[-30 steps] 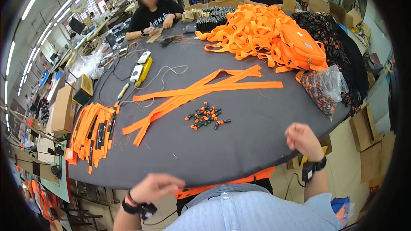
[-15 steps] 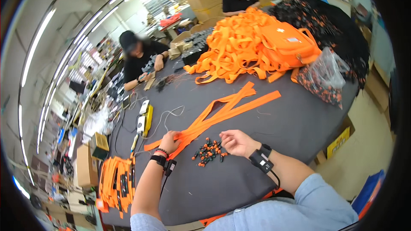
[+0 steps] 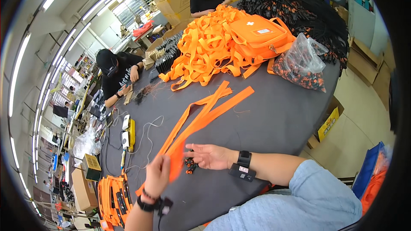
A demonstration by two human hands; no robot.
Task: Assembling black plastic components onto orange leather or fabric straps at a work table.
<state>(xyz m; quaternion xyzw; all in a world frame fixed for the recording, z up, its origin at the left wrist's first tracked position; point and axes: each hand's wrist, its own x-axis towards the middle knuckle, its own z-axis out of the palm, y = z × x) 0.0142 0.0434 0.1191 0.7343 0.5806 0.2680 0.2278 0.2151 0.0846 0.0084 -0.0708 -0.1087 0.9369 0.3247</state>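
My left hand [image 3: 157, 174] is closed on a long orange fabric strip [image 3: 195, 125] that looks like zipper tape. Its near part is lifted and blurred; the far ends fan out on the table. To its right, my right hand [image 3: 212, 157] reaches in with thumb and forefinger pinched by the strip. A small dark bit shows at those fingertips, too small to name. Under that hand lies a heap of small black-and-orange pieces [image 3: 190, 167], like zipper pulls, largely covered by the hand and strip.
On the dark table [image 3: 278, 115] are a heap of orange straps [image 3: 205, 47], an orange bag [image 3: 259, 34], a clear bag of small pieces [image 3: 299, 66], a yellow-and-white device with cords [image 3: 130, 132] and bundled orange strips [image 3: 113, 199]. Two people work across the table.
My left hand has come nearer and raised the strip's near part. My right hand has moved left to the strip, over the small pieces. The view has shifted.
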